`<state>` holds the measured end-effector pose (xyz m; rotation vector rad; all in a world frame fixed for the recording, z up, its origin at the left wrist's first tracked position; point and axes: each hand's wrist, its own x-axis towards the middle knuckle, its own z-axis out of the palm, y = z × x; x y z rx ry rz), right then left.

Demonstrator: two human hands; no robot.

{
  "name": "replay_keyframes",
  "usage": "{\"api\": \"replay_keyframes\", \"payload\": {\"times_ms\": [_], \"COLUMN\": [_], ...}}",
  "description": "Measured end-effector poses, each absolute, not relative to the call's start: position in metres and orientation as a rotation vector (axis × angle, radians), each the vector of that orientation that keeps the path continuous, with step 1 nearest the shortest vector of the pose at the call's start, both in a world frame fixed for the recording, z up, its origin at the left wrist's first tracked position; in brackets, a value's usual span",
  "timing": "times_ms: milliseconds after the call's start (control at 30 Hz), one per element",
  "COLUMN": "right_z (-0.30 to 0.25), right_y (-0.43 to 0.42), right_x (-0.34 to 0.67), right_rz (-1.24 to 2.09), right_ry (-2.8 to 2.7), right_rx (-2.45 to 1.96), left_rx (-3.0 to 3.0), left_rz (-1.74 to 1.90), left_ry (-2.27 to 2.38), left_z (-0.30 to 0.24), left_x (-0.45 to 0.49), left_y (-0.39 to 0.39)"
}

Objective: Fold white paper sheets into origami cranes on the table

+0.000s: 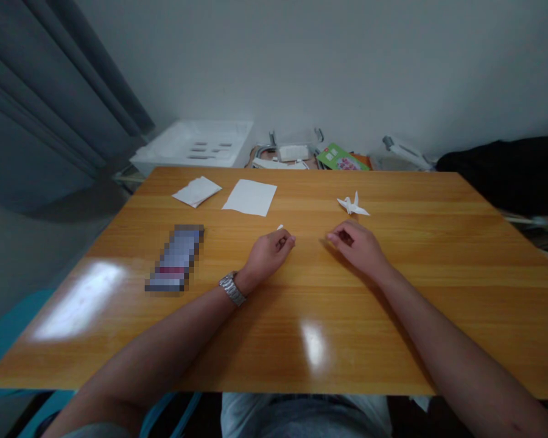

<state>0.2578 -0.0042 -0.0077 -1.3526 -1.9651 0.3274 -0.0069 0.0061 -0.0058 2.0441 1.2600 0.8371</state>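
My left hand [270, 252], with a metal watch [232, 288] on its wrist, is over the middle of the table with thumb and fingers pinched together. A small white paper tip [280, 227] shows just beyond its knuckles; most of that piece is hidden by the hand. Across a short gap, my right hand [354, 244] rests low over the wood, fingers curled and thumb close to the index finger. I see nothing held in it, and its fingertips are slightly blurred. Just behind it stands a folded white paper crane [351, 205] with its wings spread.
A square white paper sheet [250, 198] and a small paper stack [197, 191] lie at the back left of the wooden table [301, 334]. A pixelated phone [176, 258] lies left of my left hand. Beyond the far edge are a white plastic tray [201, 140] and a green booklet [340, 157].
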Motion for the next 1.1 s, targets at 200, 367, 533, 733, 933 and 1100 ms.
{"api": "replay_keyframes", "payload": {"times_ms": [200,367,533,733,933,1100], "right_z": [-0.015,-0.018,-0.017,-0.02,-0.023,-0.023], "right_y": [-0.005,-0.004,-0.003,-0.003,-0.001,-0.001], "right_x": [0.246,0.246,0.247,0.247,0.248,0.248], "right_rz": [0.418,0.485,0.502,0.498,0.495,0.509], "right_ry": [-2.054,-2.083,-2.107,-2.106,-2.111,-2.11], "right_rx": [-1.31,-1.309,-1.309,-1.32,-1.283,-1.283], "left_rx": [2.057,2.066,2.092,2.113,2.268,2.483], "left_rz": [0.837,0.818,0.82,0.829,0.913,0.763], "left_ry": [1.252,1.263,1.261,1.267,1.442,1.535], "left_z": [-0.007,-0.006,-0.007,0.006,0.011,-0.001], "left_x": [-0.006,-0.007,-0.006,-0.016,-0.045,-0.063], "left_y": [0.006,0.005,0.004,0.012,0.042,0.058]}}
